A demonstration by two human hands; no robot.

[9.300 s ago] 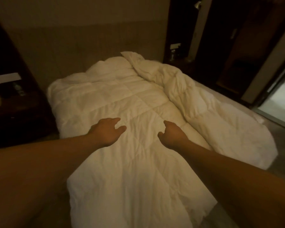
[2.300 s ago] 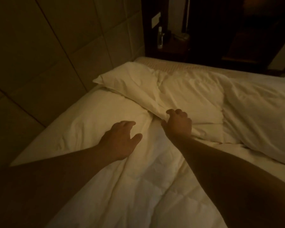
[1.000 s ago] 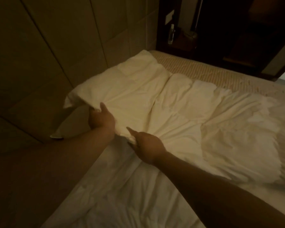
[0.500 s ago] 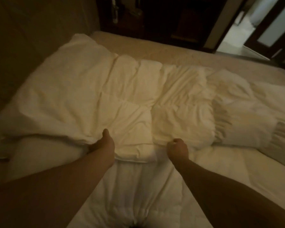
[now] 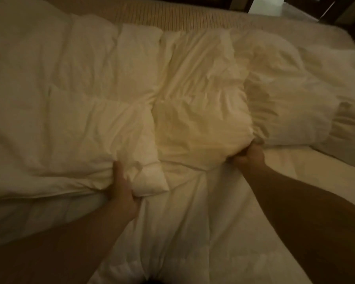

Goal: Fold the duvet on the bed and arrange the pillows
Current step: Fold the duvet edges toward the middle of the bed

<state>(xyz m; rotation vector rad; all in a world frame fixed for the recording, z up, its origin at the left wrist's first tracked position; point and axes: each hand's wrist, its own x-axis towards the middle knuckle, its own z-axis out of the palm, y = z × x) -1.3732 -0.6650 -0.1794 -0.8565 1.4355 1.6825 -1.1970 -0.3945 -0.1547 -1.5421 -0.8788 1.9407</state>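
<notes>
Both hands, left hand (image 5: pixel 123 189) and right hand (image 5: pixel 249 155), grip the duvet's (image 5: pixel 172 103) folded near edge.

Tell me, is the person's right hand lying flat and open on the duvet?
No, the right hand has its fingers curled into a bunched fold of the duvet and grips it, as the left hand also does.

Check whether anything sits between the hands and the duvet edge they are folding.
Nothing visible does. The left hand and right hand each have a grip directly on the folded duvet edge.
</notes>
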